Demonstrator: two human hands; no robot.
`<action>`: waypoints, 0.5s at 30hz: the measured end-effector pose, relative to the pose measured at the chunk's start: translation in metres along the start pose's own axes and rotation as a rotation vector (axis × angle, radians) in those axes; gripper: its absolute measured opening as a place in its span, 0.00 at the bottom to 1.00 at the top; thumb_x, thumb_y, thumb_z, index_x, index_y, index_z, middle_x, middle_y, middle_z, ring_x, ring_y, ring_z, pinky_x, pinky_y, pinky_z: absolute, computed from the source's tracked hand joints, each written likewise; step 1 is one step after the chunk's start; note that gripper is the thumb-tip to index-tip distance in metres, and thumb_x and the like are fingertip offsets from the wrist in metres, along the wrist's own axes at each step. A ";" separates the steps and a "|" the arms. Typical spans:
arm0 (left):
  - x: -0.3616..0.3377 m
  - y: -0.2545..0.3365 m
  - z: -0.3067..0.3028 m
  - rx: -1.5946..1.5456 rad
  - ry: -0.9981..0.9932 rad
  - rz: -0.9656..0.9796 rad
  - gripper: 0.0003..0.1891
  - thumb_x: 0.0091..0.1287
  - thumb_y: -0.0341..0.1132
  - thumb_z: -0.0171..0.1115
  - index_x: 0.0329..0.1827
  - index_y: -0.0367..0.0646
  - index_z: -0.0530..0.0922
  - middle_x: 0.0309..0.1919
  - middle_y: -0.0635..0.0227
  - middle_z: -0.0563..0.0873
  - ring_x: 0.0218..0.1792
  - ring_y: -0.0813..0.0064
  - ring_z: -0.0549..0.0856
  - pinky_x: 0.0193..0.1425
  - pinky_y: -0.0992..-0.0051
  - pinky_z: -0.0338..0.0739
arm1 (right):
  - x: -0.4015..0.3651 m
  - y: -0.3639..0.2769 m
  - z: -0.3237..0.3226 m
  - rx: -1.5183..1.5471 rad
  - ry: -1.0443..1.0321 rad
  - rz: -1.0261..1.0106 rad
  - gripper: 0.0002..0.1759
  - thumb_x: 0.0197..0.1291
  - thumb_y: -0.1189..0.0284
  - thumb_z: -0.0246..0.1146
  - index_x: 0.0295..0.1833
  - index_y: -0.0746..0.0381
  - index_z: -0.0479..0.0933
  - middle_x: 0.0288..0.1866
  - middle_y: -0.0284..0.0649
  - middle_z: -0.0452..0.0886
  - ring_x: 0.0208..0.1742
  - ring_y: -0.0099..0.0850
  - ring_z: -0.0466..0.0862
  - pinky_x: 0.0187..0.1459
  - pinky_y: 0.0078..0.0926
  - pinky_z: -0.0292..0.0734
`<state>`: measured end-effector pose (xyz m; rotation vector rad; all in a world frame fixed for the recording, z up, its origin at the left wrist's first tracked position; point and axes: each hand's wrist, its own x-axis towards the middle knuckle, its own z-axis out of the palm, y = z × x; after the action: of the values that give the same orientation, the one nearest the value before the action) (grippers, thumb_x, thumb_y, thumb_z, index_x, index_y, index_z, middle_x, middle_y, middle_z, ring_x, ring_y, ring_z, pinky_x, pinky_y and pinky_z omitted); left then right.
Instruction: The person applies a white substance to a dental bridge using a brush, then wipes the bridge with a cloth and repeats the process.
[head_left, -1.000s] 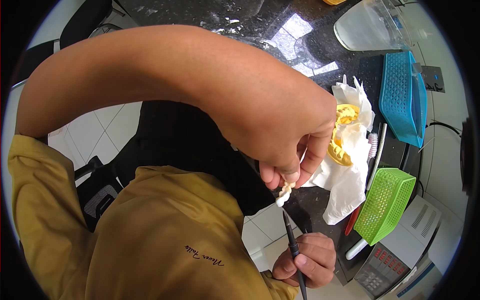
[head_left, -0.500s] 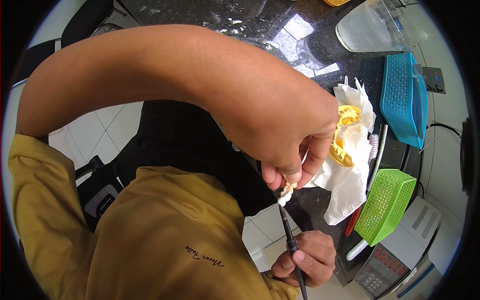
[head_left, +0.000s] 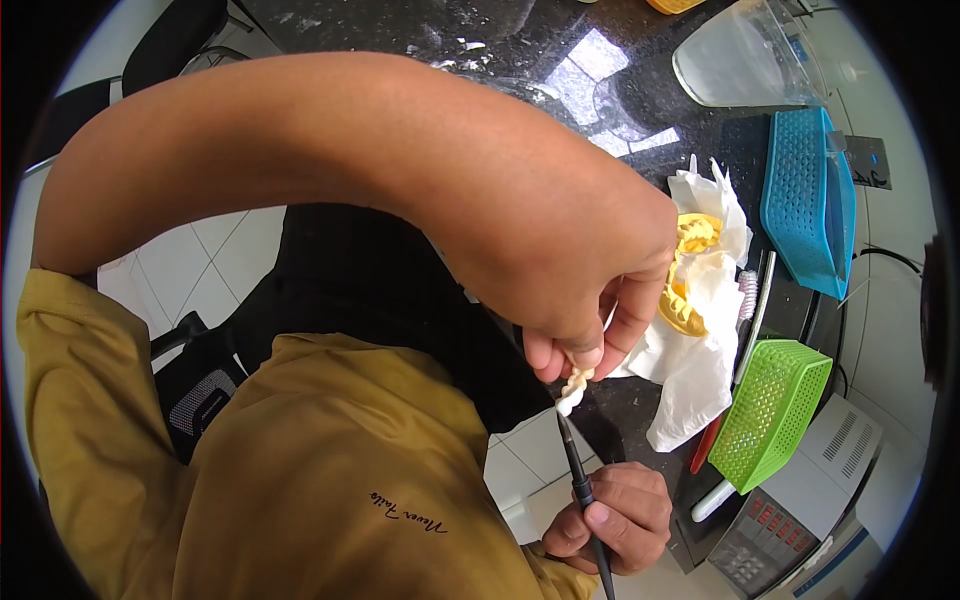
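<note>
My left hand [head_left: 590, 320] reaches in from above, fingertips closed in a pinch. Between them is a short curved row of cream and white artificial teeth [head_left: 572, 391], its upper end hidden by the fingers. Below it my right hand [head_left: 620, 515] is wrapped round a slim black pen-like tool [head_left: 582, 488]. The tool's narrow dark tip meets, or nearly meets, the white lower end of the teeth. Just right of my left hand, yellow dental casts [head_left: 684, 314] lie on crumpled white tissue [head_left: 690, 385], partly covered by it and by the hand.
On the dark worktop [head_left: 520, 40] are a clear plastic container [head_left: 740, 60], a blue basket [head_left: 797, 190] and a green basket [head_left: 765, 420]. A grey device [head_left: 760, 535] with red digits stands at lower right. A metal rod [head_left: 757, 315] lies beside the tissue.
</note>
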<state>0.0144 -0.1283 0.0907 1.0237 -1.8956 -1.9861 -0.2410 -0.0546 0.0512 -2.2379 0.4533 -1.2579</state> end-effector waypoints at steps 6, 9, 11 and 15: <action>0.001 0.001 -0.001 0.045 -0.010 0.007 0.06 0.59 0.22 0.56 0.36 0.31 0.81 0.26 0.62 0.86 0.28 0.76 0.86 0.34 0.78 0.79 | -0.001 0.001 0.002 -0.001 0.063 -0.018 0.14 0.45 0.74 0.72 0.35 0.63 0.74 0.24 0.36 0.75 0.21 0.24 0.77 0.16 0.15 0.75; 0.001 -0.001 0.000 0.013 -0.003 0.011 0.06 0.59 0.22 0.56 0.36 0.31 0.81 0.26 0.61 0.86 0.28 0.76 0.86 0.34 0.78 0.79 | -0.001 0.001 0.002 -0.002 0.042 -0.016 0.14 0.45 0.74 0.72 0.35 0.63 0.74 0.24 0.35 0.75 0.20 0.24 0.76 0.16 0.16 0.75; 0.000 0.001 -0.001 0.017 -0.002 0.012 0.06 0.59 0.22 0.56 0.36 0.31 0.81 0.26 0.61 0.86 0.28 0.76 0.86 0.35 0.78 0.79 | -0.002 0.001 0.002 -0.017 0.056 -0.018 0.14 0.45 0.74 0.72 0.35 0.63 0.74 0.24 0.35 0.75 0.20 0.24 0.76 0.16 0.16 0.75; 0.000 0.006 -0.003 0.089 -0.008 0.014 0.06 0.60 0.23 0.56 0.36 0.30 0.81 0.26 0.60 0.87 0.29 0.75 0.87 0.35 0.78 0.80 | -0.006 0.000 0.002 -0.026 0.132 -0.029 0.14 0.45 0.74 0.72 0.35 0.63 0.74 0.23 0.35 0.75 0.20 0.24 0.75 0.15 0.16 0.74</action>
<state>0.0148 -0.1317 0.0969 1.0235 -2.0061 -1.9168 -0.2424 -0.0510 0.0461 -2.1978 0.4911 -1.4286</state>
